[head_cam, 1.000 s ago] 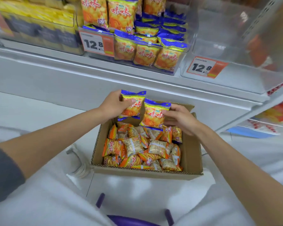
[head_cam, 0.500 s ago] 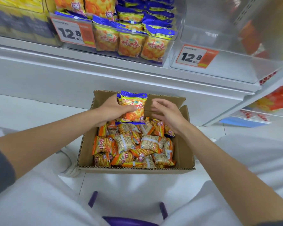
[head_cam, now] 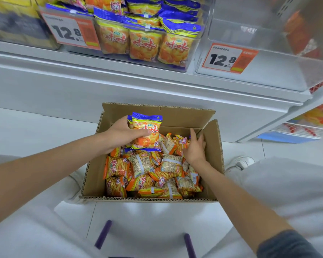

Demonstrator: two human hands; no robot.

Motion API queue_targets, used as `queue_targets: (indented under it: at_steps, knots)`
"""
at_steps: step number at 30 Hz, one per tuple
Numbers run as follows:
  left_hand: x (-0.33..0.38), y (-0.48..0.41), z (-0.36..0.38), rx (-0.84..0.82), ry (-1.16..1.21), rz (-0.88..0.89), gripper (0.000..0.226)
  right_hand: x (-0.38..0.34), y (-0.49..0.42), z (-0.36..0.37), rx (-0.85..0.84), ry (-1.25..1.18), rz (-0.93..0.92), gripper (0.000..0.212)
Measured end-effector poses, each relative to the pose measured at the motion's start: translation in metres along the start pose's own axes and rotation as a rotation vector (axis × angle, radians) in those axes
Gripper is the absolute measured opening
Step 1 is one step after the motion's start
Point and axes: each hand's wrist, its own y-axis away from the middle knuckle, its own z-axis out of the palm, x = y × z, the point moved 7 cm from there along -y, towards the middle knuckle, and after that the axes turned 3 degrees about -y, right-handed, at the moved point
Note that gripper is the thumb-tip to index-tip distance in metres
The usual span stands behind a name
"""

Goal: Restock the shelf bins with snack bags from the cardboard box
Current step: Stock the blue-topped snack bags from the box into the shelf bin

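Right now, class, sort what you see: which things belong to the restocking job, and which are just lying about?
Belong to the job:
cardboard box
blue-topped snack bags gripped in the left hand
right hand reaching among the orange bags
stocked bin
clear bin beside it, seemingly unfilled

Just lying about:
price tags
purple bars
yellow packs, far left

Left hand clasps blue-topped snack bags over the cardboard box; right hand reaches among orange packets inside.

Two orange price tags read 12.8; white shoe right.
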Motion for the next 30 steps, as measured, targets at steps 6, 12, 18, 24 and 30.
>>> queue_targets:
  at_steps: [6, 12, 18, 24, 30]
  knots:
    - [-0.003, -0.002, -0.009, 0.067, -0.008, -0.036, 0.049, -0.027, 0.006, -0.033, 0.112, -0.127, -0.189, 0.019]
    - [0.002, 0.003, -0.026, 0.226, 0.092, -0.029, 0.026, -0.099, 0.041, -0.097, -0.185, -0.964, -0.188, 0.016]
    - [0.019, 0.013, -0.011, -0.032, 0.197, -0.024, 0.042, -0.139, 0.063, -0.108, -0.338, -1.271, -0.202, 0.015]
    - [0.036, 0.022, -0.005, -0.166, 0.335, -0.047, 0.065, -0.162, 0.059, -0.121, -0.249, -1.240, -0.231, 0.021]
    - [0.049, 0.029, -0.010, -0.189, 0.281, -0.029, 0.056, -0.187, 0.064, -0.121, -0.184, -1.210, -0.247, 0.032]
